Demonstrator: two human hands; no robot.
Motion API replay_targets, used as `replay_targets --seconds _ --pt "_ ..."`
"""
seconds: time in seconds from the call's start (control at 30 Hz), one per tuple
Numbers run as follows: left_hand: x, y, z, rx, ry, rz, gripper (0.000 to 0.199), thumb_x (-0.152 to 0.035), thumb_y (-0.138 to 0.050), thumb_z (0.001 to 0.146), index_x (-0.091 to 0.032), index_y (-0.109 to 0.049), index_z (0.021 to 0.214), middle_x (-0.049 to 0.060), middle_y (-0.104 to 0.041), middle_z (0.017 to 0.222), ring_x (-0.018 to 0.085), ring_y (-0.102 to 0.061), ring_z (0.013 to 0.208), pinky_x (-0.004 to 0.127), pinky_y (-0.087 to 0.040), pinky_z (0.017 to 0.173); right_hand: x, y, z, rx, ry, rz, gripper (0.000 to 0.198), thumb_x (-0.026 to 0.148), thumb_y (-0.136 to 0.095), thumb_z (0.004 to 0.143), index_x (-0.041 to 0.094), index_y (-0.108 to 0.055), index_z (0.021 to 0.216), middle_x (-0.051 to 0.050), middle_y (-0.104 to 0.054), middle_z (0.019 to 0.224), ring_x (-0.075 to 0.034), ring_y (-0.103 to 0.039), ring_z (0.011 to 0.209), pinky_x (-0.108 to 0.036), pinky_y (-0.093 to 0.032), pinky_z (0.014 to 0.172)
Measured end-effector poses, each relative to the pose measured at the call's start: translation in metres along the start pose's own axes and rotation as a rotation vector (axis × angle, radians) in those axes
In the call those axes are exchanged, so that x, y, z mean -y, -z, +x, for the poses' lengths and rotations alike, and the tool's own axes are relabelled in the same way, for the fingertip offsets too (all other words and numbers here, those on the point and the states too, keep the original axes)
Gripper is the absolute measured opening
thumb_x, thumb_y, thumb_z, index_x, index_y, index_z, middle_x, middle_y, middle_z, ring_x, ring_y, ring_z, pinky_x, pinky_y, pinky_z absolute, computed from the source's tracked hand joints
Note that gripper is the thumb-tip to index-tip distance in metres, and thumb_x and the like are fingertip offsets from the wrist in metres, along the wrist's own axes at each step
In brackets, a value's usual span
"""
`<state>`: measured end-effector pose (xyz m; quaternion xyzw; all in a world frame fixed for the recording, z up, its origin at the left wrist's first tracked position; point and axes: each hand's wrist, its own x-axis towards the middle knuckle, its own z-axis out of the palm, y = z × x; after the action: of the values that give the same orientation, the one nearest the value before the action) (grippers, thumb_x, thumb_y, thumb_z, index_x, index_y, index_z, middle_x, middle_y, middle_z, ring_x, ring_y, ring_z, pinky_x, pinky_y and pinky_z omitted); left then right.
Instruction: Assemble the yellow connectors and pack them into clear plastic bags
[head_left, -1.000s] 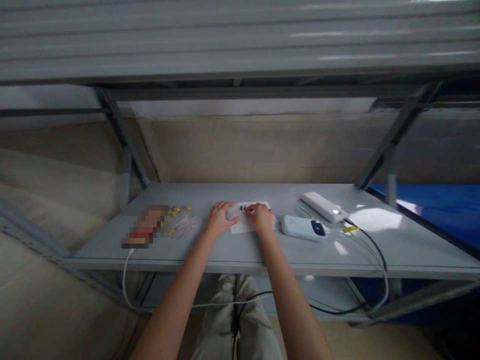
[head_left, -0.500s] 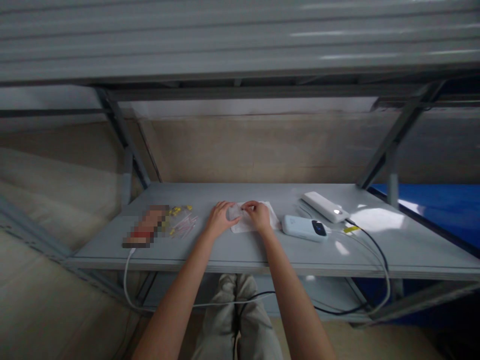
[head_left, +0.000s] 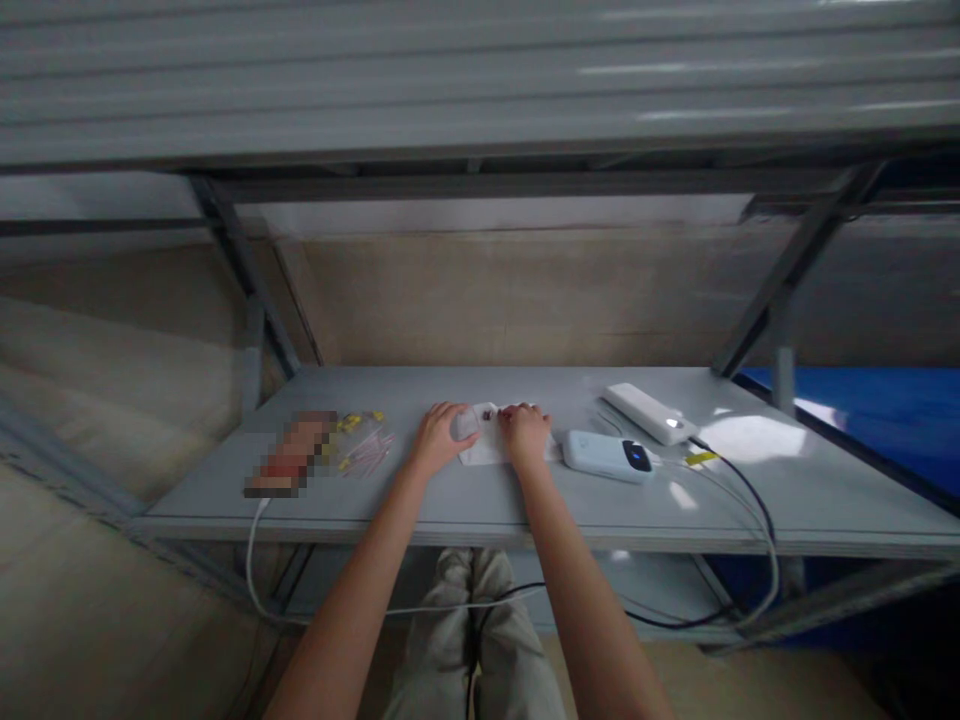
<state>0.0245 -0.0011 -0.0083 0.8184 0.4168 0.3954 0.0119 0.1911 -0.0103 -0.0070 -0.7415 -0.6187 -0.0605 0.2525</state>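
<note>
A white sheet (head_left: 486, 449), perhaps cloth or a thin bag, lies flat on the grey table (head_left: 457, 500). At its left edge rests my left hand (head_left: 437, 437), thumb and fingers apart in a wide curve. My right hand (head_left: 527, 432) is over the right part of the sheet with its fingers bent down and close together; what they hold, if anything, is hidden. A small dark piece (head_left: 487, 414), too small to name, lies on the sheet between my hands.
Left of my hands are thin pinkish sticks (head_left: 369, 452) and small yellow pieces (head_left: 350, 424), beside a blurred-out phone-like device (head_left: 292, 455) with a cable. To the right lie a light blue power bank (head_left: 600, 455) and a white one (head_left: 649, 412), with cables.
My right hand has moved slightly right, off the small dark piece, which now shows on the sheet. Its fingers have turned downward. My left hand has barely moved.
</note>
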Motion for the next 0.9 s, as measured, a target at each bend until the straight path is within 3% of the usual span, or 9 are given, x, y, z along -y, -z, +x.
replay_targets --seconds 0.23,0.4,0.57,0.77,0.9 --pt "0.0 -0.001 0.0 -0.009 -0.002 -0.012 0.041 -0.033 -0.066 0.069 -0.02 -0.054 0.105 0.004 -0.06 0.097 0.02 -0.053 0.095 0.035 -0.043 0.086 0.002 0.003 -0.002 -0.03 0.051 0.014 0.026 0.028 -0.049 0.083 0.026 -0.062 0.105 -0.008 -0.062 0.103 -0.023 -0.047 0.097 -0.035 -0.027 0.078" --pt "0.0 -0.001 -0.001 -0.014 0.004 0.005 0.04 -0.034 -0.067 0.069 -0.019 -0.055 0.104 0.005 -0.06 0.098 0.02 -0.053 0.095 0.035 -0.044 0.086 0.004 -0.001 0.003 -0.02 0.104 0.016 0.032 0.021 -0.039 0.088 0.028 -0.058 0.112 -0.006 -0.06 0.111 -0.022 -0.047 0.099 -0.035 -0.026 0.078" --pt "0.001 -0.001 0.0 -0.008 0.007 -0.005 0.04 -0.035 -0.066 0.069 -0.02 -0.055 0.104 0.005 -0.06 0.098 0.02 -0.054 0.095 0.035 -0.044 0.086 0.003 -0.002 0.006 0.026 0.107 0.014 0.028 0.02 -0.04 0.087 0.023 -0.066 0.097 -0.009 -0.064 0.098 -0.023 -0.048 0.096 -0.035 -0.025 0.079" --pt "-0.001 0.001 0.0 0.003 0.024 -0.013 0.038 -0.035 -0.066 0.069 -0.021 -0.056 0.103 0.005 -0.06 0.096 0.02 -0.055 0.095 0.036 -0.044 0.085 0.003 -0.002 0.005 -0.023 0.046 0.012 0.023 0.022 -0.043 0.086 0.017 -0.066 0.088 -0.012 -0.062 0.094 -0.024 -0.046 0.095 -0.035 -0.026 0.078" --pt "0.001 0.0 0.0 -0.004 0.022 -0.021 0.039 -0.034 -0.067 0.069 -0.021 -0.055 0.104 0.005 -0.06 0.097 0.02 -0.054 0.094 0.035 -0.044 0.085 0.005 -0.003 0.009 -0.044 0.037 0.228 0.021 0.03 -0.048 0.085 0.022 -0.067 0.089 -0.008 -0.062 0.098 -0.022 -0.047 0.095 -0.032 -0.029 0.078"
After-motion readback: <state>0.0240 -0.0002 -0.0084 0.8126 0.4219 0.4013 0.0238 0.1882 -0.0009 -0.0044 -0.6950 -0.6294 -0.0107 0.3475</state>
